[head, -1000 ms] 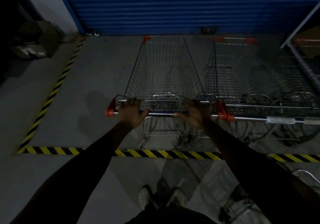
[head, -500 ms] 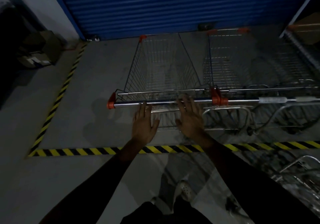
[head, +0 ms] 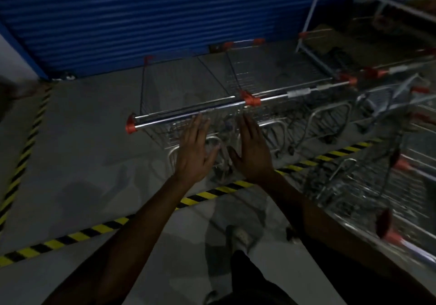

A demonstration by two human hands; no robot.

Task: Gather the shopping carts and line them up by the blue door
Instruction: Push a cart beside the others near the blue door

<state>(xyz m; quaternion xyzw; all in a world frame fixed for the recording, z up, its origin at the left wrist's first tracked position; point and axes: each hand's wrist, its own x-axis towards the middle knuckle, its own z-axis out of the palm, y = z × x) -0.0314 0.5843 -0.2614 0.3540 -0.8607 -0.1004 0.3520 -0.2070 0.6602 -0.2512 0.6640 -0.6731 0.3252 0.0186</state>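
A wire shopping cart [head: 179, 87] with orange handle caps stands facing the blue roller door [head: 153, 16]. A second cart [head: 283, 78] stands right beside it on the right, its handle in line with the first. My left hand [head: 193, 153] and my right hand [head: 253, 153] hover flat, fingers spread, just below the first cart's handle bar [head: 188, 113], holding nothing. More carts [head: 389, 163] crowd the right edge, blurred.
Yellow-and-black hazard tape [head: 207, 195] runs across the concrete floor under my arms and up the left side [head: 26, 144]. A white metal shelf frame [head: 354, 21] stands at the back right. My shoe [head: 240, 236] shows below.
Both hands let go of the first cart's handle and now hover open below it. The view has swung to the right and tilted, bringing more carts into sight.
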